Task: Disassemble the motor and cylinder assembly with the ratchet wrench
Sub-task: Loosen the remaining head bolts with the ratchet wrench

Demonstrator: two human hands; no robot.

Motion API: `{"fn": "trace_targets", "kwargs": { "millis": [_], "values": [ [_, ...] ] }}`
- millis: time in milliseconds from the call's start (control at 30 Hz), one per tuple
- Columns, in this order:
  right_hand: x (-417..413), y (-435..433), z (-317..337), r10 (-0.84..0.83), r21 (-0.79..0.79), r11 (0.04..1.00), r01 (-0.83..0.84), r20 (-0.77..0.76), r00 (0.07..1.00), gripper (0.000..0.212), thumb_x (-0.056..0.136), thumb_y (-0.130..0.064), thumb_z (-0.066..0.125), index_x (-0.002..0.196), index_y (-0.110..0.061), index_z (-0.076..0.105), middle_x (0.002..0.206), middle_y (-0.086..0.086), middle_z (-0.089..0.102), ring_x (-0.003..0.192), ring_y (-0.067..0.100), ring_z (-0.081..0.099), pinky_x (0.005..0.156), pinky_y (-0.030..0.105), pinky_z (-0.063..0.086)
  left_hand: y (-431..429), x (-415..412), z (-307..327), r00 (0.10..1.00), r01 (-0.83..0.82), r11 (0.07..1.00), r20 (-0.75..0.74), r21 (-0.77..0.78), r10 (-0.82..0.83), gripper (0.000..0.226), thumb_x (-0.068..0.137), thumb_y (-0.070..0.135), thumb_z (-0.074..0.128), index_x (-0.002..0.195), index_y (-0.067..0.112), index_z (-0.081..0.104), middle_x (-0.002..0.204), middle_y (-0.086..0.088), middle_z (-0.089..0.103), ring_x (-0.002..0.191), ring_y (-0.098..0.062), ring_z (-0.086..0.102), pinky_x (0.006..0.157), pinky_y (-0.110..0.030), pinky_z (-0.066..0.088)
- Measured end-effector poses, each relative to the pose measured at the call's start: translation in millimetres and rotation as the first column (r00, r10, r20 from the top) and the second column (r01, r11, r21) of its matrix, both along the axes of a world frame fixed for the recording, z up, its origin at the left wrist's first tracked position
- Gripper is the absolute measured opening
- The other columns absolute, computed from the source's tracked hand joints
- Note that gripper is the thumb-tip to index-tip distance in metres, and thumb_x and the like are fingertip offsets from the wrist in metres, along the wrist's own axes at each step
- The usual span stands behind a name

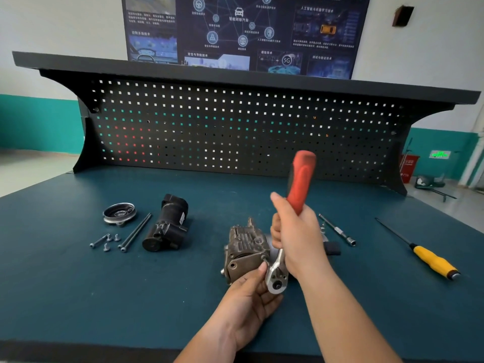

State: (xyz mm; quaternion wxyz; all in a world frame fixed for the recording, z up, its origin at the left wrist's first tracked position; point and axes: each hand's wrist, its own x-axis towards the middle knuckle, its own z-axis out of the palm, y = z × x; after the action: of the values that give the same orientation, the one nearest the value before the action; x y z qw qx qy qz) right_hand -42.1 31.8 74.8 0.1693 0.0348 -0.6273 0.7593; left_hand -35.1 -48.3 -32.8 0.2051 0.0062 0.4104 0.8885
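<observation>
Cylinder assembly (246, 250), a grimy finned metal block, sat near the front middle of the bench. The black motor (167, 226) already lay apart to its left. Beside the motor were a round end cover (120, 213), two long bolts (136, 231) and a few short screws (107, 241), so the job looked well along.

The right hand (298, 237) was wrapped tight round the ratchet wrench (276, 280) where the red handle met the steel shank, with the handle standing up and away. The left hand (248, 297) cupped the wrench head, fingers curled beneath it and thumb tip at the block's near right corner, where a small fastener showed. I judged the step to be backing out a bolt on that face of the block. Whether the socket was fully seated could not be seen. The next move would call for keeping the head square on the fastener and bracing the block while the handle swung, since nothing clamped it down.

An extension bar (337, 230) and a yellow-handled screwdriver (432, 260) lay to the right. The bench top (78, 297) was a dark teal mat backed by a black pegboard (235, 127) under a shelf. Behind it hung a dark technical poster (243, 30) on a white wall with a teal lower band. At far right stood a red bin (408, 166) and a lit green sign (440, 154).
</observation>
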Motion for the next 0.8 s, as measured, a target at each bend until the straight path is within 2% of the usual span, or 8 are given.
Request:
{"fn": "trace_targets", "kwargs": {
  "millis": [133,200,300,400,567,633,700,800],
  "values": [
    [-5.3,-18.9,1.5,0.035,0.203,0.979,-0.028,-0.028,0.999,0.031,0.088,-0.025,0.062,0.064,-0.021,0.042,0.042,-0.011,0.036,0.038,0.006,0.032,0.041,0.021,0.027,-2.9,-1.3,3.9,0.998,0.003,1.000,0.060,0.028,-0.005,0.050,0.069,0.038,0.064,0.110,0.009,0.065,0.111,-0.017,0.065,0.089,-0.026,0.063,0.089,-0.043,0.048],
    [-5.5,-30.3,0.3,0.072,0.377,0.925,-0.047,-0.052,0.996,0.036,0.086,-0.026,0.064,0.059,-0.021,0.040,0.038,-0.011,0.036,0.038,0.006,0.032,0.041,0.020,0.029,-3.9,0.8,7.2,0.998,0.014,0.999,0.058,0.032,-0.016,0.051,0.070,0.034,0.063,0.112,0.006,0.064,0.112,-0.019,0.064,0.088,-0.028,0.063,0.093,-0.045,0.046],
    [-2.6,-49.0,-6.3,0.170,0.658,0.746,-0.105,-0.036,0.985,0.037,0.085,-0.030,0.063,0.056,-0.021,0.041,0.036,-0.014,0.042,0.036,0.004,0.034,0.039,0.017,0.028,-7.8,2.3,4.8,0.999,0.045,0.997,0.024,0.069,-0.047,0.019,0.074,0.016,0.059,0.084,0.003,0.070,0.079,-0.015,0.068,0.063,-0.024,0.067,0.060,-0.036,0.058],
    [0.1,-58.5,-13.1,0.242,0.780,0.600,-0.178,0.035,0.970,0.035,0.085,-0.032,0.059,0.057,-0.022,0.040,0.039,-0.011,0.042,0.037,0.006,0.034,0.043,0.024,0.030,-9.2,0.4,3.6,0.998,0.056,0.993,0.021,0.103,-0.058,0.035,0.091,0.008,0.047,0.067,0.004,0.073,0.066,-0.013,0.065,0.054,-0.023,0.065,0.049,-0.030,0.053],
    [1.9,-49.8,-7.9,0.243,0.671,0.723,-0.164,-0.025,0.970,0.044,0.086,-0.032,0.064,0.049,-0.027,0.042,0.036,-0.013,0.035,0.037,0.005,0.030,0.039,0.016,0.024,-7.2,0.2,0.8,1.000,0.007,0.994,0.010,0.107,-0.008,0.039,0.090,-0.002,0.041,0.067,0.003,0.073,0.074,-0.015,0.065,0.062,-0.024,0.066,0.053,-0.031,0.055],
    [3.4,-44.7,-6.6,0.188,0.586,0.802,-0.110,-0.073,0.979,0.044,0.086,-0.033,0.066,0.049,-0.027,0.044,0.037,-0.013,0.034,0.038,0.004,0.028,0.042,0.020,0.026,-6.3,2.0,3.2,1.000,-0.001,0.994,0.011,0.107,0.000,0.024,0.082,0.000,0.051,0.075,0.002,0.073,0.078,-0.015,0.070,0.065,-0.022,0.069,0.061,-0.034,0.057],
    [4.1,-37.6,-6.7,0.127,0.422,0.903,-0.084,-0.075,0.989,0.045,0.086,-0.032,0.067,0.053,-0.023,0.039,0.039,-0.012,0.033,0.040,0.006,0.028,0.044,0.024,0.027,-5.3,2.5,6.0,0.999,-0.031,0.995,0.044,0.091,0.027,0.021,0.070,0.006,0.060,0.089,0.002,0.068,0.086,-0.014,0.068,0.073,-0.022,0.065,0.075,-0.035,0.050],
    [5.9,-23.5,-7.0,0.089,0.056,0.995,-0.086,-0.058,0.994,0.036,0.087,-0.027,0.064,0.061,-0.021,0.040,0.041,-0.010,0.033,0.034,0.006,0.027,0.036,0.019,0.024,-4.0,1.1,4.4,0.994,-0.046,0.995,0.100,0.085,0.037,0.029,0.068,0.014,0.063,0.096,0.007,0.065,0.086,-0.009,0.068,0.076,-0.019,0.061,0.073,-0.030,0.047]
  ]
}}
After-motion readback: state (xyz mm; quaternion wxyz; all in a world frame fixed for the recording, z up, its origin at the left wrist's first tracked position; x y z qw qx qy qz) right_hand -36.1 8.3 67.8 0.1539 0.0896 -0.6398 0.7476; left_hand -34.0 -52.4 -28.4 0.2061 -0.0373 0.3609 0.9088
